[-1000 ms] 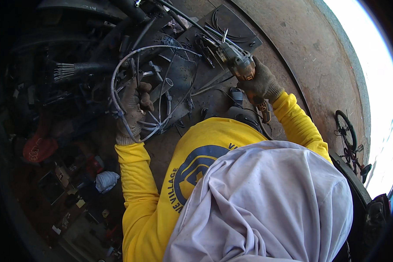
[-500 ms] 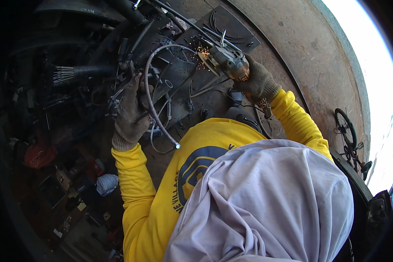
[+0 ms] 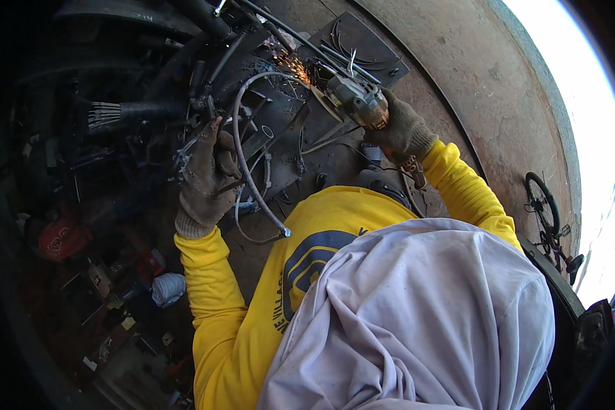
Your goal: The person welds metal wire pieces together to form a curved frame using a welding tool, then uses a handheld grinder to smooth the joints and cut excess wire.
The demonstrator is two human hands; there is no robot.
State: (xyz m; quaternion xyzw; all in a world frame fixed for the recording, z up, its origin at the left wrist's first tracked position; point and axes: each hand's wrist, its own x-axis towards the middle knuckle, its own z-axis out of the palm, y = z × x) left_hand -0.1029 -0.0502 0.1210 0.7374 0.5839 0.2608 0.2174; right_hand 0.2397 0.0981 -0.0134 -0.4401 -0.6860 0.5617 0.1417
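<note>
My right hand (image 3: pixel 406 131), in a brown work glove, is closed round an angle grinder (image 3: pixel 362 102). The grinder's disc (image 3: pixel 326 104) meets the upper end of a curved metal bar (image 3: pixel 238 147), and orange sparks (image 3: pixel 294 67) fly off to the upper left. My left hand (image 3: pixel 205 171), gloved too, is closed on the bent metal piece at the bar's left side; its exact hold is partly hidden behind the fingers. The bar's lower end (image 3: pixel 286 232) hangs close to my yellow shirt. A short pipe (image 3: pixel 258 140) lies inside the curve.
Under the work is a dark metal table (image 3: pixel 290 147) strewn with scraps. Long rods and a flat dark plate (image 3: pixel 362 44) lie beyond the grinder. Left of me is dim clutter with a red cap-like item (image 3: pixel 64 239) and a pale bundle (image 3: pixel 167 290). A bicycle (image 3: pixel 543 212) stands at the right.
The spark stream has grown brighter and now sprays to the upper left. The bar's lower end has shifted slightly right and down. The grinder has barely moved.
</note>
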